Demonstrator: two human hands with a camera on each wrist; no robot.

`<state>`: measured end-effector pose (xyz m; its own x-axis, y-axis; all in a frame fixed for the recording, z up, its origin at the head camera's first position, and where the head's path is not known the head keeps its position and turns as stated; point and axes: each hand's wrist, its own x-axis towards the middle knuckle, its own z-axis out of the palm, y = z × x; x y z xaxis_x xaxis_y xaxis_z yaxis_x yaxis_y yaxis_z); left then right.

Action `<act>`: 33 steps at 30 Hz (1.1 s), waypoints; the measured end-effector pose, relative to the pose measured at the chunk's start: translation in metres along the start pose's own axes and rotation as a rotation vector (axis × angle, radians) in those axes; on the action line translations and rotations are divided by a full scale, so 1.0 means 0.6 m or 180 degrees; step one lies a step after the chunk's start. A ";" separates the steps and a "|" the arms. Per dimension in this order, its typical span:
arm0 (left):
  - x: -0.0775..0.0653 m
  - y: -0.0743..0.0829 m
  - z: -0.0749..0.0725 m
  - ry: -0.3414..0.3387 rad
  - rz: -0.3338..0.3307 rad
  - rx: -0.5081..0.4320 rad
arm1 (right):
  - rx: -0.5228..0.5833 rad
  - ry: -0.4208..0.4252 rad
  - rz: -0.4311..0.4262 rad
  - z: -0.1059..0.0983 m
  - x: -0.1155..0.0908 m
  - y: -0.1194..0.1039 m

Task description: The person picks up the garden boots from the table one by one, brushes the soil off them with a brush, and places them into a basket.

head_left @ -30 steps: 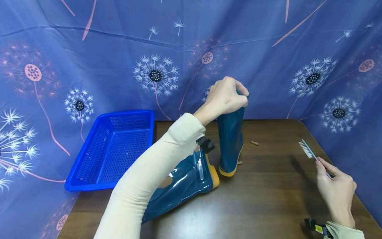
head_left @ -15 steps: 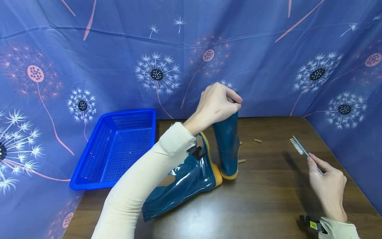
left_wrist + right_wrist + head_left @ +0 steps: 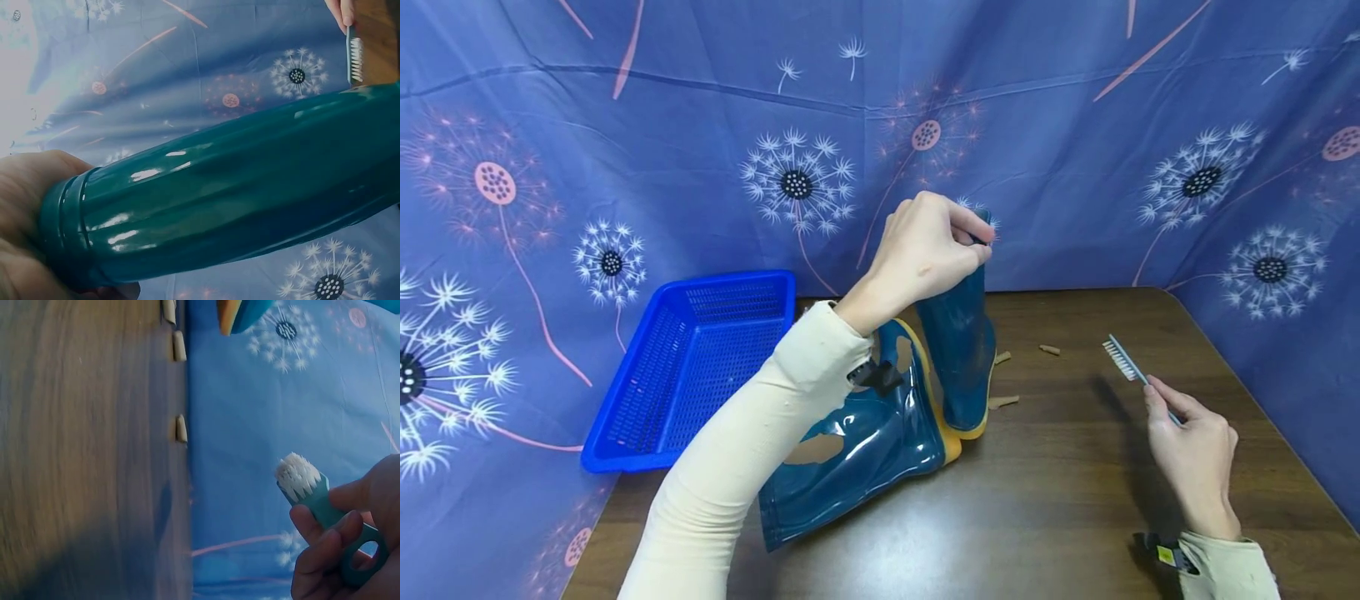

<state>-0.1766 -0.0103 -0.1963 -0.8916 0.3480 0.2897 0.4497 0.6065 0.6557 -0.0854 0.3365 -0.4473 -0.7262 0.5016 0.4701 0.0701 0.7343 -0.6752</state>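
Held boot [image 3: 953, 358], brush [image 3: 1127, 359] both shifted leftward; left grip [image 3: 925, 246] clasping boot's top, right grip [image 3: 1193, 458] pinching brush.

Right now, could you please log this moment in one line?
left hand: grips one boot near top; right hand: holds brush in air; other boot: lies on table
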 end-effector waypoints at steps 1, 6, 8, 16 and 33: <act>-0.001 -0.001 -0.004 0.0015 -0.0006 -0.0009 | 0.0010 -0.0018 -0.0003 0.004 -0.001 -0.004; -0.010 -0.008 -0.027 0.0075 -0.0125 -0.0010 | 0.0064 -0.0078 -0.0064 0.021 -0.010 -0.021; -0.015 -0.013 -0.037 0.0096 -0.0151 -0.0012 | 0.0091 -0.0095 -0.0138 0.027 -0.014 -0.028; -0.033 -0.032 -0.070 0.0164 -0.0321 -0.0110 | 0.0110 -0.0214 -0.0650 0.047 -0.020 -0.066; -0.057 -0.034 -0.151 0.0372 -0.0361 -0.0032 | 0.0486 -0.0321 -0.1141 0.076 -0.043 -0.146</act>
<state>-0.1602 -0.0989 -0.1562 -0.9370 0.1917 0.2921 0.3457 0.6297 0.6957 -0.1043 0.2386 -0.4263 -0.7501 0.1731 0.6383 -0.2968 0.7744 -0.5588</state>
